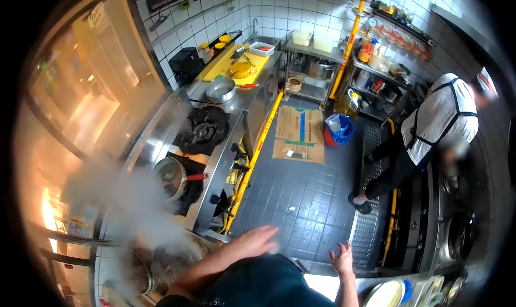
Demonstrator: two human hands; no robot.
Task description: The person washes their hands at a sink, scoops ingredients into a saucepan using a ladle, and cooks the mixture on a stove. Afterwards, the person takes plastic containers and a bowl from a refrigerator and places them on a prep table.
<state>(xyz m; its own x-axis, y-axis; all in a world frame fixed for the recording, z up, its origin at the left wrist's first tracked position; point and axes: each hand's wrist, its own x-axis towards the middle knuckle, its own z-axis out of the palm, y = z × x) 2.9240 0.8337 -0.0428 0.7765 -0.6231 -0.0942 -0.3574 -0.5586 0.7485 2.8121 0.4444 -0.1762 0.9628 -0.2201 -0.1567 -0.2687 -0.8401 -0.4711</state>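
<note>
"Dark clothing (258,285), mine, fills bottom centre."

"Holding anything?"

"Nothing visible: my left hand (259,240) extends its fingers close together; my right hand (342,259) spreads its wider."

"Where's the pan (171,181)?"

"Centre left, up-left of my nearer left hand, red handle (196,176) pointing right. Stove edge (210,181) and yellow pipe (247,179) intervene; dark floor (314,189) gives moving room at centre."
</note>
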